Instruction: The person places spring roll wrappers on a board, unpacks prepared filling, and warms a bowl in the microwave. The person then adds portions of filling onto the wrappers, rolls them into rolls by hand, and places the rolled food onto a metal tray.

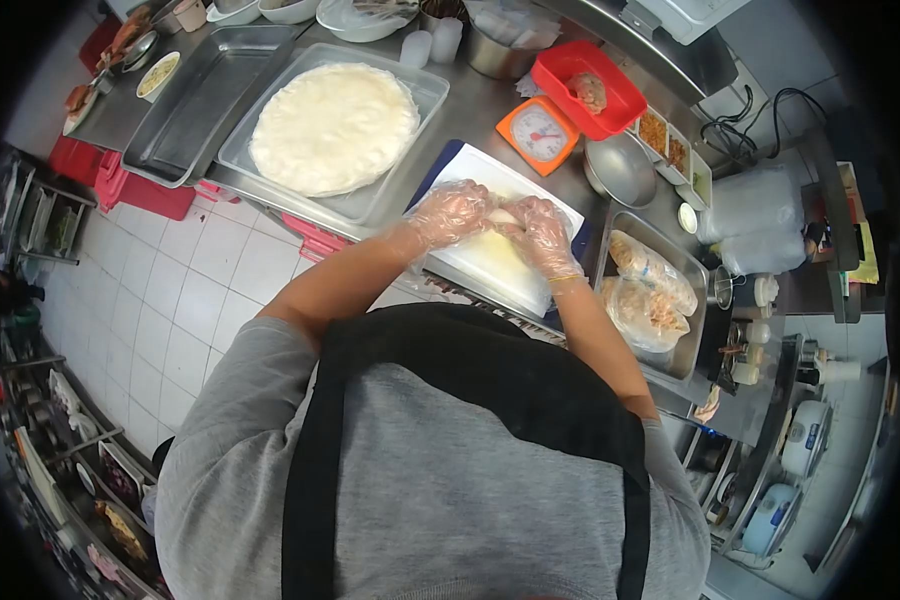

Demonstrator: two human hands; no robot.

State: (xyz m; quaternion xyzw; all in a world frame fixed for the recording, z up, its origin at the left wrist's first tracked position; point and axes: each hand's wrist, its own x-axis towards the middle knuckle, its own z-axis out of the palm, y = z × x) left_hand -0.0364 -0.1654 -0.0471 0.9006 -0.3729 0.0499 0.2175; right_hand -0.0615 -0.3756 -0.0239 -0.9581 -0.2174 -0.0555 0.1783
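Observation:
My left hand, in a clear plastic glove, is closed at the left side of a small pale, folded wrapper. From the other side my right hand, gloved the same way, closes on it too. The fingers hide much of the wrapper, and whether it has a filling I cannot tell. Under both hands lies a white cutting board with a dark blue edge. A pale yellowish sheet spreads over the board near my body. To the left, a thick round stack of pale wrappers rests in a clear plastic tray.
An orange scale stands behind the board, beside a red basin holding some food. A steel bowl sits to the right. Bags of orange-pink filling lie in a steel tray. An oblong metal tray is far left.

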